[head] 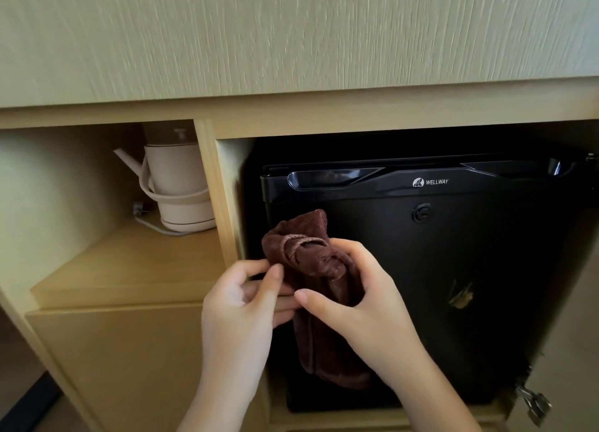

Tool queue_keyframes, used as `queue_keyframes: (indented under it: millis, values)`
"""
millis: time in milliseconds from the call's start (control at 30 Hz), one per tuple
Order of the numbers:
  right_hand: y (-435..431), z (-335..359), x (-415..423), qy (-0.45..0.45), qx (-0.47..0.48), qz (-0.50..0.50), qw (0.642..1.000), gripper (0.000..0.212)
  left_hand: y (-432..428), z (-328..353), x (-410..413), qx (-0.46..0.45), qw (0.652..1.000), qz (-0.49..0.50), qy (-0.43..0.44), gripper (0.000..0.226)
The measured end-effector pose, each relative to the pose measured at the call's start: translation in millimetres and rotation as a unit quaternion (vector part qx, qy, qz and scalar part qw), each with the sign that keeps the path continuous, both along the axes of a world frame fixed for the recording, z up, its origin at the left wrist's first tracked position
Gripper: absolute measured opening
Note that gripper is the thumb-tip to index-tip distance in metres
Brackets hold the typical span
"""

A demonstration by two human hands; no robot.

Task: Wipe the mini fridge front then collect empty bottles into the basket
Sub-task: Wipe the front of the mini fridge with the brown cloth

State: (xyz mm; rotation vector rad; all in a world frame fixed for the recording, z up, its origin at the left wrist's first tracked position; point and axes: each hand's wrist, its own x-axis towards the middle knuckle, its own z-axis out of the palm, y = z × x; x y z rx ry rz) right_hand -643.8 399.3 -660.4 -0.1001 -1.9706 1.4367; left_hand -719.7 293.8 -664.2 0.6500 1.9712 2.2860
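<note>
Cloth: a dark brown terry cloth (311, 263), bunched and rolled at its top with a stitched hem showing, is held just in front of the left part of the mini fridge door; its lower end hangs down over the door.
Left hand: the left hand (240, 308) is at the cloth's left edge, thumb and fingers curled and pinching the fabric.
Right hand: the right hand (359, 305) wraps the cloth from the right, fingers curled over the rolled top and thumb pointing left across the fabric, close to the left hand's fingers.
Mini fridge: a black box-shaped mini fridge (453, 269) with a glossy top handle strip, door closed, sits in a wooden compartment.
Fridge front: a white WELLWAY logo (430, 182) sits on the top strip, a round keyhole (420, 213) just below it, and a pale scuffed patch (460, 297) lower on the door, right of the cloth.
Cabinet: a light yellow wood-grain cabinet (129, 269) surrounds the fridge.
Kettle: a cream electric kettle (178, 185) with a thin spout stands on its base in the open shelf left of the fridge, beyond a wooden divider.
Hinge: a metal hinge (534, 405), blurred, is at the fridge's lower right.
</note>
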Motion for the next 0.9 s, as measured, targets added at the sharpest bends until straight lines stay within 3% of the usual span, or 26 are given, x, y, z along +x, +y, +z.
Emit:
queue_keyframes:
  millis: [267, 600, 700, 733, 800, 900]
  values:
    - [9.2, -2.4, 1.1, 0.06, 0.006, -0.114, 0.992, 0.042, -0.2, 9.7, 3.5, 0.003, 0.994, -0.106, -0.02, 0.04]
    - [17.4, -11.2, 8.5, 0.055, 0.035, -0.174, 0.983, 0.046, 15.8, -1.3, 4.2, -0.028, 0.984, -0.172, -0.03, 0.055]
    - [24.0, -13.2, 17.1, 0.073, 0.033, -0.204, 0.976, 0.047, 20.2, -3.4, 3.2, -0.08, 0.986, -0.041, 0.138, 0.041]
    - [27.3, -13.7, 20.5, 0.082, 0.031, -0.218, 0.972, 0.049, 20.0, -1.7, 1.2, -0.096, 0.969, 0.04, 0.225, 0.033]
    - [36.2, -14.6, 27.5, 0.109, 0.026, -0.265, 0.958, 0.054, 17.3, -0.6, -6.4, -0.109, 0.902, 0.191, 0.372, 0.024]
    - [54.2, -15.2, 33.1, 0.157, 0.034, -0.351, 0.922, 0.059, 10.4, -4.5, -20.4, -0.105, 0.852, 0.325, 0.397, 0.044]
